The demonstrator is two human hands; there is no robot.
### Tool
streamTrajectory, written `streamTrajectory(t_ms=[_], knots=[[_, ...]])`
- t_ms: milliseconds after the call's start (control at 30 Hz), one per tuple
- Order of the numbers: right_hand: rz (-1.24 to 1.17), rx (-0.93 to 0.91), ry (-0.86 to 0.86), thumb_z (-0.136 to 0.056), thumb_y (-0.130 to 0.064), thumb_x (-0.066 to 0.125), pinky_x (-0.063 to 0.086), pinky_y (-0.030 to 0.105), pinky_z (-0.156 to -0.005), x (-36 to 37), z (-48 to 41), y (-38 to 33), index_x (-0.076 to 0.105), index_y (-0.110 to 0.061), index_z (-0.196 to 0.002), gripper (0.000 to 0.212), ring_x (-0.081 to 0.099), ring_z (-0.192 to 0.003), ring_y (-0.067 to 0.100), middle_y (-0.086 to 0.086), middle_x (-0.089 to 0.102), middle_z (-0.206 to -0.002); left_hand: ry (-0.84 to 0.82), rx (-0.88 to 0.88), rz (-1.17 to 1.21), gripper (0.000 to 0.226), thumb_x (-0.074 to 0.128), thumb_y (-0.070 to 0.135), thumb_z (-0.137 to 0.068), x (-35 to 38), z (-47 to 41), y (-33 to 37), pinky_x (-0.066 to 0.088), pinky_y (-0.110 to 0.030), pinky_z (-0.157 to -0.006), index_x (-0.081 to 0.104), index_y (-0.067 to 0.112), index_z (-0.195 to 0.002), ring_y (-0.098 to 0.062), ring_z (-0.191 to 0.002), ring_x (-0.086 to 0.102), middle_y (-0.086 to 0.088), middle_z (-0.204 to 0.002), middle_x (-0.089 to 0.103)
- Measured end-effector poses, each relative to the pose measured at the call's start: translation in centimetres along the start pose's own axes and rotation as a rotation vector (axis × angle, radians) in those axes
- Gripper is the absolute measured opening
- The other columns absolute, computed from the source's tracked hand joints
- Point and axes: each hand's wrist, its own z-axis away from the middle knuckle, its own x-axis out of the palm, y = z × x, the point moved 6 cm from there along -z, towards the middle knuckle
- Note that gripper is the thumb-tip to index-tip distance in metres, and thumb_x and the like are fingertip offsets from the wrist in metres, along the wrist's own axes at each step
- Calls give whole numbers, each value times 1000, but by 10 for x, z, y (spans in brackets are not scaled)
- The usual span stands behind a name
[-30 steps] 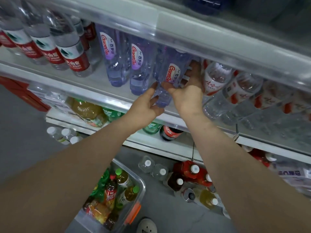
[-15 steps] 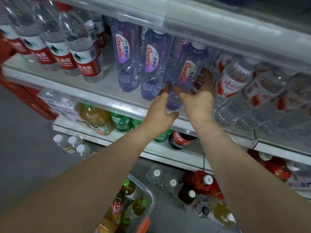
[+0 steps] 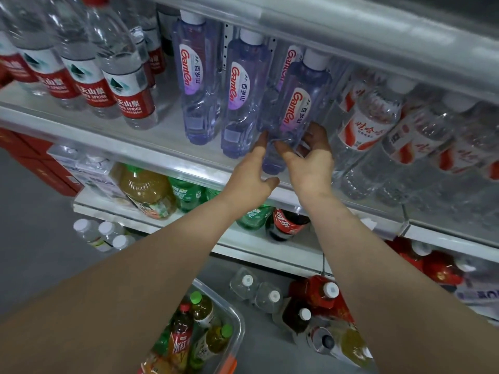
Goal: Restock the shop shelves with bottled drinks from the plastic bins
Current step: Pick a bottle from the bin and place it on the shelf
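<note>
A pale purple water bottle with a white cap stands at the front of the shelf, third in a row of like bottles. My right hand grips its lower part, thumb in front and fingers behind. My left hand touches the bottle's left side near the base with its fingertips, thumb spread below the shelf edge. A clear plastic bin on the floor beneath my arms holds several green-capped and red-capped drinks.
Red-labelled water bottles stand left of the purple row, white-and-red labelled ones right. The shelf below holds juice, green soda and cola. Loose bottles lie on the grey floor by the bin.
The view has drifted so the shelf sits lower and nearer. Both hands stay on the purple bottle; my right hand has slipped lower on it and the bottle stands more upright.
</note>
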Motion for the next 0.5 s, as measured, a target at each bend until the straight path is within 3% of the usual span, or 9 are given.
streamTrajectory(t_ms=[167, 300, 400, 500], knots=[[-35, 21, -4, -81, -4, 80, 56, 26, -87, 0, -2, 3, 52, -21, -117, 49, 67, -91, 5, -14, 67, -98, -31, -9, -34, 95, 65, 7, -90, -1, -3, -4, 35, -30, -113, 3, 32, -157, -17, -138, 40, -3, -154, 40], [-53, 42, -25, -83, -2, 77, 55, 28, -91, 3, -6, 3, 53, -13, -126, 51, 67, -100, 14, -6, 68, -105, -46, -37, -18, 96, 67, 6, -88, -2, -9, -8, 40, -32, -110, 4, 33, -157, -23, -136, 42, -5, -152, 40], [-47, 38, -24, -84, -3, 77, 55, 29, -93, 3, -7, 2, 51, -10, -131, 54, 67, -102, 14, -3, 68, -110, -52, -23, 2, 97, 66, 2, -88, -1, -11, -6, 37, -24, -107, 4, 30, -157, -14, -134, 41, -1, -155, 36], [13, 58, -60, -86, -8, 76, 53, 24, -92, 4, -4, 2, 47, -12, -137, 59, 66, -100, 6, -5, 66, -114, -55, -40, 47, 89, 66, 0, -87, 0, -7, -5, 37, -29, -111, 16, 25, -156, -10, -129, 42, -4, -149, 43]])
